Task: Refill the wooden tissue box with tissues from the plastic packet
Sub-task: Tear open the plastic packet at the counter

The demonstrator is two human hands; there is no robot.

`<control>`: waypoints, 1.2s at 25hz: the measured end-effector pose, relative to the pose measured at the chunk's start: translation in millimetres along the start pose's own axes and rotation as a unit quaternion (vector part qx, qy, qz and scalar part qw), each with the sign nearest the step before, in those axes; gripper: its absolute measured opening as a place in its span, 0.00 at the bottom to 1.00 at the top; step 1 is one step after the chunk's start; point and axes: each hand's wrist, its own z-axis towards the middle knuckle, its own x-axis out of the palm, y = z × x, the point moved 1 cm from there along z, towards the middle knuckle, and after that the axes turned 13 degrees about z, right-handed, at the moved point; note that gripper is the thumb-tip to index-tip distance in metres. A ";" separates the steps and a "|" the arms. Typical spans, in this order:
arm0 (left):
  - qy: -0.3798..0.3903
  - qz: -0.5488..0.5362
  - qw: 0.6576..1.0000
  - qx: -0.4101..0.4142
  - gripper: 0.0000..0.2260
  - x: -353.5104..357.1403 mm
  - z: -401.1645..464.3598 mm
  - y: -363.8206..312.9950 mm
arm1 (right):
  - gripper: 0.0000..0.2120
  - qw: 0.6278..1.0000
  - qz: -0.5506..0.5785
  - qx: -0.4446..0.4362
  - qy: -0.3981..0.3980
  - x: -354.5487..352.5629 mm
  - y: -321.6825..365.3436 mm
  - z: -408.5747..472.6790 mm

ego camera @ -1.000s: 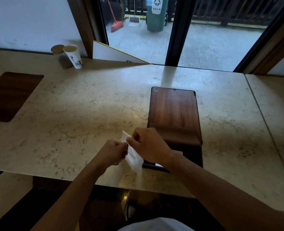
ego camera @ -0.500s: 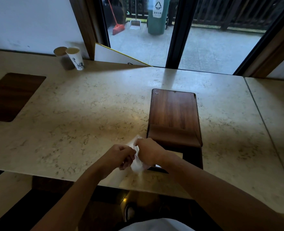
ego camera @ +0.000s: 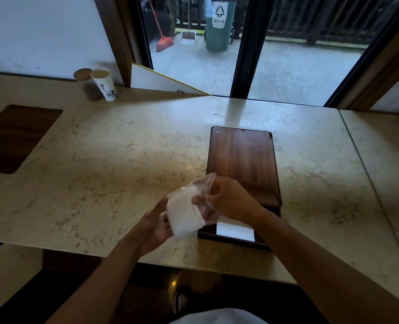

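Observation:
The dark wooden tissue box (ego camera: 240,160) lies on the marble counter (ego camera: 123,160), its lid slid back so a white strip of tissue (ego camera: 234,231) shows at the near end. Just left of that opening I hold a stack of white tissues (ego camera: 183,212) half inside a clear plastic packet (ego camera: 205,195). My left hand (ego camera: 154,226) cups the tissue stack from below. My right hand (ego camera: 231,198) pinches the clear packet's open end, fingers inside the film.
A paper cup (ego camera: 103,84) and a brown lidded container (ego camera: 84,83) stand at the far left by the wall. A dark wooden inset (ego camera: 13,136) sits in the counter at left. The counter's front edge runs just under my wrists. A glass door lies beyond.
The packet was bunched between both hands low at the box's near corner; now it is raised and spread out, with the tissue stack showing and my hands further apart.

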 end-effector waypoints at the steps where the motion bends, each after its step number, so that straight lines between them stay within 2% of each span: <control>1: 0.029 -0.027 0.999 0.010 0.29 -2.0 0.1 1.8 | 0.17 1.000 0.027 0.001 -0.002 -4.0 1.9 -2.4; 4: 0.060 -0.012 0.998 0.026 0.34 -1.7 1.2 3.2 | 0.15 0.997 0.073 -0.010 -0.006 -16.3 -0.3 -10.1; 7: 0.063 0.012 0.998 0.018 0.31 0.6 1.5 1.6 | 0.10 0.997 0.079 -0.006 0.010 -22.0 -13.4 -16.4; 10: 0.055 0.027 0.998 0.022 0.26 3.8 0.6 -2.4 | 0.16 0.999 0.042 -0.009 0.012 -22.8 -26.9 -15.1; 12: 0.065 0.027 0.997 0.030 0.25 4.9 1.2 -4.5 | 0.13 1.000 0.013 -0.015 0.006 -24.0 -30.8 -12.8; 14: 0.078 0.033 0.996 0.035 0.26 4.7 2.2 -6.0 | 0.11 0.999 0.022 -0.018 0.034 -24.2 -32.9 -11.5; 18: 0.069 0.067 0.995 0.028 0.28 7.5 3.4 -7.0 | 0.14 0.996 0.066 0.004 0.063 -22.3 -41.9 -7.6; 23: 0.055 0.109 0.992 0.028 0.16 16.6 2.8 -4.6 | 0.20 0.988 0.140 0.062 0.017 -7.3 -50.3 3.2; 27: 0.029 0.118 0.992 0.029 0.21 17.3 3.3 -6.1 | 0.10 0.983 0.159 0.091 -0.020 0.0 -57.1 9.8; 30: 0.032 0.098 0.994 0.024 0.20 9.5 4.3 -10.3 | 0.11 0.977 0.184 0.100 -0.043 -5.3 -52.9 8.1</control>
